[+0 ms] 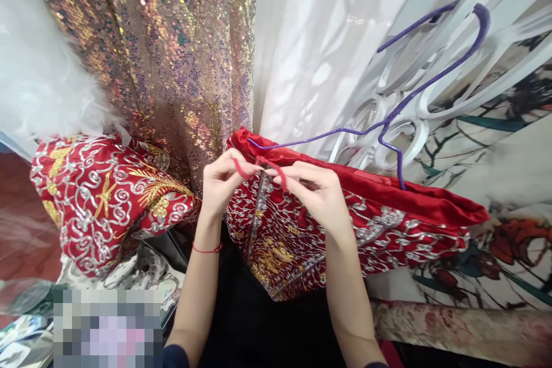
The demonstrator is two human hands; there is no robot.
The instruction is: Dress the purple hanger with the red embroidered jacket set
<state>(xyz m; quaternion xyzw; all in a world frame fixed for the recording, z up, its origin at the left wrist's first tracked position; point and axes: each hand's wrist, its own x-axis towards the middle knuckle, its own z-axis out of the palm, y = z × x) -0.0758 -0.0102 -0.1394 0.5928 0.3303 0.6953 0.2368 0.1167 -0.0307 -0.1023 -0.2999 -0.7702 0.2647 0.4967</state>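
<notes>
Garment (276, 253) slanting down rightward, cord (283, 180) in 2 hands (219, 181) (317, 190)

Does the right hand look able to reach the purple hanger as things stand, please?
Probably yes: nothing visible lies between the purple hanger and the right hand, whose fingers, however, hold the red cord.

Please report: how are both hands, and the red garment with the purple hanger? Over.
Left hand, right hand: pinching red cord. Red garment on purple hanger. Nothing seen in the way.
</notes>
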